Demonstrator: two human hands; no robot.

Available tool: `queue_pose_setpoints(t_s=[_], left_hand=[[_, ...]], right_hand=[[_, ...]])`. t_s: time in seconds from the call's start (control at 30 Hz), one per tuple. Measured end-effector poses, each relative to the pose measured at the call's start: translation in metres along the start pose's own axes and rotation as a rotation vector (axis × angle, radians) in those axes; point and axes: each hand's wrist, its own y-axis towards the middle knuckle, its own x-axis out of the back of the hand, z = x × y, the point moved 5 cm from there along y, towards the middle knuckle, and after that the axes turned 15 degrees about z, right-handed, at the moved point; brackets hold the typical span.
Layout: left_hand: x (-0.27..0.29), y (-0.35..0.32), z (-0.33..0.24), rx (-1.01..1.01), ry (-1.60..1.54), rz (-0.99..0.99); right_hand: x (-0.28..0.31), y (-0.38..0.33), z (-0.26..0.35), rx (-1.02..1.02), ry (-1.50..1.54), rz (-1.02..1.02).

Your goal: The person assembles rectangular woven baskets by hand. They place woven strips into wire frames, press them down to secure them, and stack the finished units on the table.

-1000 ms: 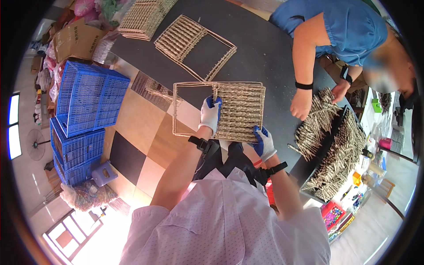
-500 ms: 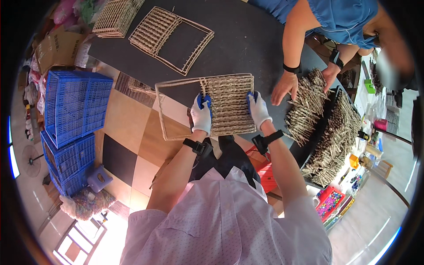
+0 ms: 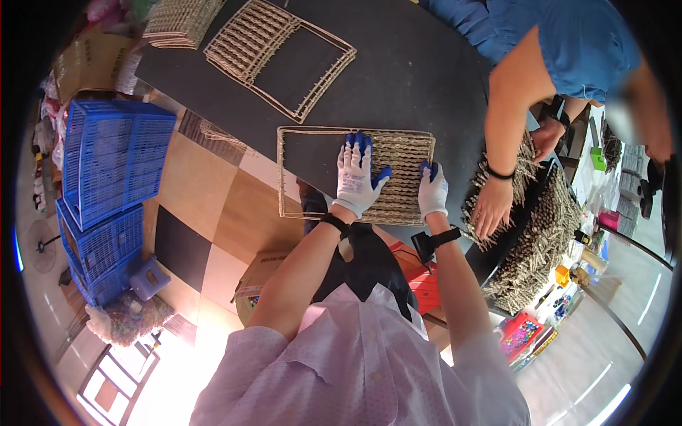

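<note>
A rectangular frame wound with cord lies at the table's near edge, its left part overhanging. Rows of twisted straw-coloured cord fill its right part; the left part is bare. My left hand, in a white glove with blue fingertips, rests flat on the inner edge of the rows with the fingers stretched forward. My right hand, gloved alike, grips the right side bar, its thumb on top and the other fingers partly hidden.
Another half-filled frame lies farther off, beside stacked woven panels. At right, a person's hand rests by twisted cord pieces; more fill a black tray. Blue crates stand on the floor at left.
The frame has shifted right. My left hand has opened from gripping the rows' inner edge to lying flat on them. The other person's near hand has moved nearer over the cord pieces.
</note>
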Motion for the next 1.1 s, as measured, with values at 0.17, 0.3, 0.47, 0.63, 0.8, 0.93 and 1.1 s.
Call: queue_pose_setpoints(t_s=[0.17,0.3,0.47,0.63,0.8,0.93,1.1], left_hand=[[-0.009,-0.008,0.0,-0.047,-0.022,0.109],[-0.002,0.001,-0.001,0.01,-0.04,0.088],[-0.014,-0.002,0.005,0.199,0.021,-0.061],[-0.009,0.001,0.002,0.112,-0.044,-0.111],[-0.01,0.002,0.002,0.112,0.012,0.033],[-0.008,0.001,0.001,0.099,-0.043,-0.022],[-0.008,0.009,-0.004,0.131,-0.008,-0.092]], right_hand=[[-0.003,0.055,0.022,0.0,-0.01,-0.101],[-0.006,0.082,0.059,-0.049,-0.057,-0.012],[-0.001,0.019,-0.012,0.037,-0.233,0.021],[-0.005,-0.024,-0.02,-0.027,-0.147,-0.017],[0.0,0.072,0.064,0.009,-0.037,-0.03],[-0.011,0.088,0.065,0.037,-0.149,-0.04],[0.005,0.017,-0.014,-0.012,-0.22,0.044]])
